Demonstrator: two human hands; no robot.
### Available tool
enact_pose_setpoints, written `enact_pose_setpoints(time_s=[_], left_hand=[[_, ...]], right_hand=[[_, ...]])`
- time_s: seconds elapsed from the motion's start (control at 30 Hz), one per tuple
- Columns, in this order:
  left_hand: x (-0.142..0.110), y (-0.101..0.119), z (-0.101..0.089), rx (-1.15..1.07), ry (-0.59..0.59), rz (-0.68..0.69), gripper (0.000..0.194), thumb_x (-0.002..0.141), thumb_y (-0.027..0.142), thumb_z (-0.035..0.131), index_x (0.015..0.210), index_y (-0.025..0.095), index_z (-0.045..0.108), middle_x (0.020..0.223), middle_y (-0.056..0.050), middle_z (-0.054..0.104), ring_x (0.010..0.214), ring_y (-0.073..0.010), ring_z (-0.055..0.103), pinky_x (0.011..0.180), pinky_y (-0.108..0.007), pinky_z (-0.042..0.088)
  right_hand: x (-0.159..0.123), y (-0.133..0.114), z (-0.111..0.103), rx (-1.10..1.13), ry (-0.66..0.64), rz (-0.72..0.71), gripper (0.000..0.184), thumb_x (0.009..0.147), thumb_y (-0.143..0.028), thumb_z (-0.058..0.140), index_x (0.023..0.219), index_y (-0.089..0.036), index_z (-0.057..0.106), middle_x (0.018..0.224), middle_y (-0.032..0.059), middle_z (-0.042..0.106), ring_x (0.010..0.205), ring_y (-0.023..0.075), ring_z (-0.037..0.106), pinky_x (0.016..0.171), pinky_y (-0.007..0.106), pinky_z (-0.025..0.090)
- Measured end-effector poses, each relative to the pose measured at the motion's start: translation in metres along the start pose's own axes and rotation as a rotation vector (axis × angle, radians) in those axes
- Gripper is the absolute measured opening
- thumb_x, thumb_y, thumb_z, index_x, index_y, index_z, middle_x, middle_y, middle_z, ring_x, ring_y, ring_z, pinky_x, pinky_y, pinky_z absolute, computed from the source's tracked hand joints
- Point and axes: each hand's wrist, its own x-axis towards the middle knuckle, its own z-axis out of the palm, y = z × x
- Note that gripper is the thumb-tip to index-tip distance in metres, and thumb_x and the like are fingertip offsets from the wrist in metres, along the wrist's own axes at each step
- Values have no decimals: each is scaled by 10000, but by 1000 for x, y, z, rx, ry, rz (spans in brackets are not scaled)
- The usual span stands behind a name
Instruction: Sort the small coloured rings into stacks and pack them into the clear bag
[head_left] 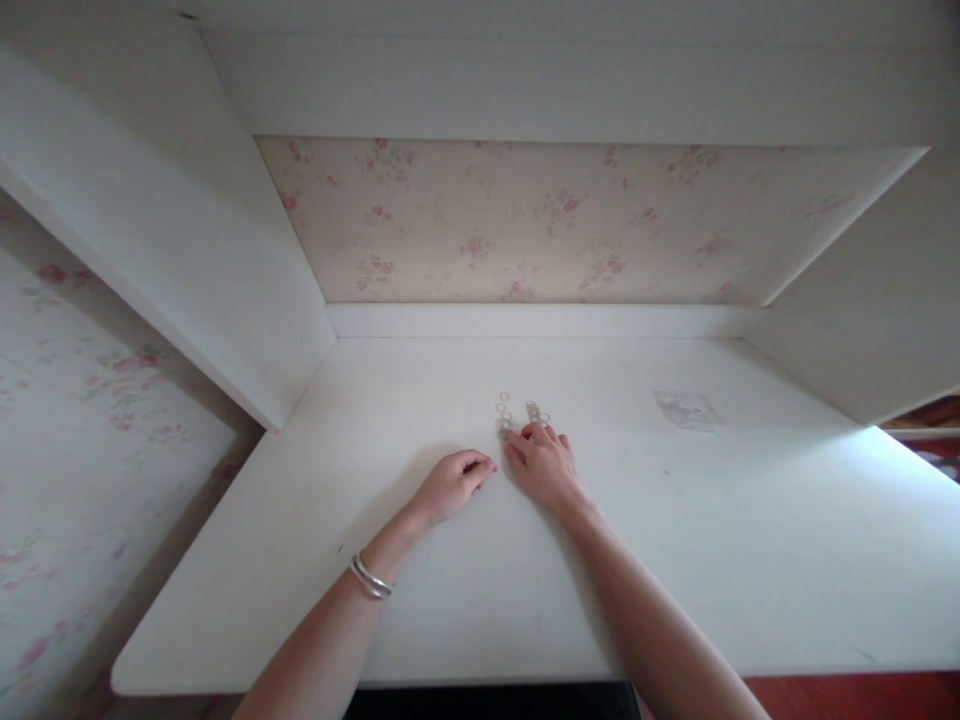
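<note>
Several small metal rings point(504, 410) lie in a loose cluster on the white desk point(750, 540), near its middle. My right hand point(541, 462) rests on the desk just in front of them, fingers stretched forward with the fingertips touching the nearest rings. My left hand point(451, 484) lies beside it to the left, fingers curled in loosely with thumb against fingers; nothing shows inside it. Two silver bangles point(370, 578) sit on my left wrist.
A small clear plastic bag point(686, 409) lies on the desk to the right of the rings. White side panels and a floral-papered back wall point(555, 220) enclose the desk. The front edge runs along the bottom of the view.
</note>
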Motion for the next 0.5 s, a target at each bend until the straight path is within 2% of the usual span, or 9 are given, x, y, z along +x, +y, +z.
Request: enact_pose_setpoints(time_s=[0.13, 0.37, 0.5], left_hand=[[1, 1, 0, 29, -11, -12, 352, 829, 474, 452, 770, 154, 586, 542, 48, 399, 503, -95, 348, 494, -223, 274], [0, 2, 0, 60, -14, 6, 355, 836, 470, 446, 788, 156, 604, 561, 42, 413, 519, -98, 358, 503, -225, 280], [1, -1, -1, 68, -6, 35, 349, 840, 459, 451, 782, 156, 614, 565, 42, 435, 527, -98, 366, 521, -224, 291]], right_hand=[[2, 2, -1, -23, 6, 62, 316, 922, -401, 382, 1141, -329, 599, 1037, 68, 594, 946, 218, 496, 797, 366, 317], [3, 9, 5, -11, 91, 188, 297, 887, -346, 452, 1122, -253, 608, 1082, 94, 596, 961, 233, 505, 817, 379, 321], [2, 7, 4, 1, 63, 123, 294, 888, -340, 451, 1134, -314, 610, 1044, 66, 582, 934, 216, 504, 804, 371, 318]])
